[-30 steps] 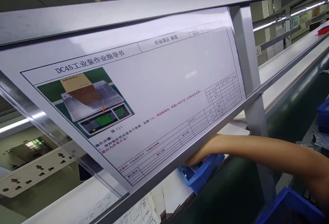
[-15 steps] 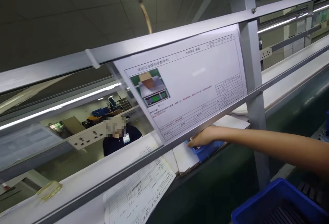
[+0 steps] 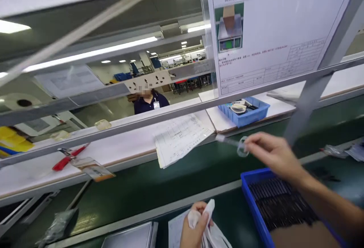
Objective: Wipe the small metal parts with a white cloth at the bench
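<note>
My right hand [image 3: 274, 153] is over the green conveyor belt [image 3: 142, 191], fingers pinched on a small clear plastic piece with a ring end [image 3: 237, 144]. It hovers just past the far edge of a blue bin [image 3: 251, 198] filled with dark flat parts [image 3: 280, 202]. My left hand [image 3: 196, 229] is at the bottom of the view, closed on a crumpled white cloth [image 3: 209, 223]. A smaller blue tray [image 3: 244, 117] with white and dark items sits on the white shelf behind my right hand.
A printed work instruction sheet [image 3: 273, 28] hangs on the metal frame above. Loose forms [image 3: 179, 138], red pliers [image 3: 66, 159] and a label bag lie on the white shelf. A person in dark clothing [image 3: 149, 102] sits across the line. A grey upright post [image 3: 313, 100] stands at right.
The view has tilted down. My right hand has pulled back from the small blue tray toward me, now holding a clear plastic piece. My left hand with the cloth has come into view.
</note>
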Action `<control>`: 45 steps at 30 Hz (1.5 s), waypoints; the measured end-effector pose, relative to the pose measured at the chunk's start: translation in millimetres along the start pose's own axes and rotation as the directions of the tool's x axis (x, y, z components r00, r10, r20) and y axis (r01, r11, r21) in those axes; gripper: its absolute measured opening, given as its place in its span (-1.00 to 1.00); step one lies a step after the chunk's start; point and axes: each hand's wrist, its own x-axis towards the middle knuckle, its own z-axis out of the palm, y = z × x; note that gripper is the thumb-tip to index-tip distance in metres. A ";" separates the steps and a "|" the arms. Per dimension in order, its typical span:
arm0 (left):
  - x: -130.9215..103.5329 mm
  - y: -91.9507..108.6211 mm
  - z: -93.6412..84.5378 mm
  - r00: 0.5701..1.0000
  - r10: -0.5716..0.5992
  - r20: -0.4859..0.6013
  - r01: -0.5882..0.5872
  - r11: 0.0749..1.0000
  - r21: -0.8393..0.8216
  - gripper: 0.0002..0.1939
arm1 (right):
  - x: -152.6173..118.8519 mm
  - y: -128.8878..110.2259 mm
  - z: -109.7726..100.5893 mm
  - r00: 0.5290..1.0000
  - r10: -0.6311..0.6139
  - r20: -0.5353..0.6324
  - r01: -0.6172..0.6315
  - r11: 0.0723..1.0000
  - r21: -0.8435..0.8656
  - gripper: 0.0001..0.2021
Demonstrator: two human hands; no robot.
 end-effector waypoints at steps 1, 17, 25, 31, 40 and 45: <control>-0.5 4.4 1.0 0.997 0.026 0.075 -0.024 0.999 -0.032 -0.36 | -19.2 -2.9 13.9 0.990 0.028 0.137 -0.038 0.997 0.067 -0.85; -38.3 -32.0 -13.8 0.989 -0.034 0.146 0.014 0.990 0.139 -0.49 | -179.8 29.5 113.1 0.871 -0.146 0.470 0.279 0.933 -0.226 -0.75; -45.5 -66.7 -7.8 0.989 -0.097 0.112 0.087 0.992 0.093 -0.50 | -230.6 46.3 132.4 0.848 0.042 0.529 0.176 0.918 -0.355 -0.70; -9.3 -105.9 -29.6 0.958 -0.269 -0.102 0.274 0.961 0.033 -0.59 | -266.5 89.5 109.5 0.670 0.512 0.538 -0.230 0.832 -0.505 -0.80; 36.6 -223.1 20.7 0.781 -0.624 -0.006 0.624 0.780 0.046 -0.66 | -302.1 127.4 113.8 0.613 0.679 0.403 -0.711 0.697 -0.094 -0.91; 13.1 -214.0 14.4 0.825 -0.544 0.155 0.550 0.835 0.005 -0.67 | -297.4 134.9 125.2 0.633 0.705 0.319 -0.740 0.672 -0.017 -0.73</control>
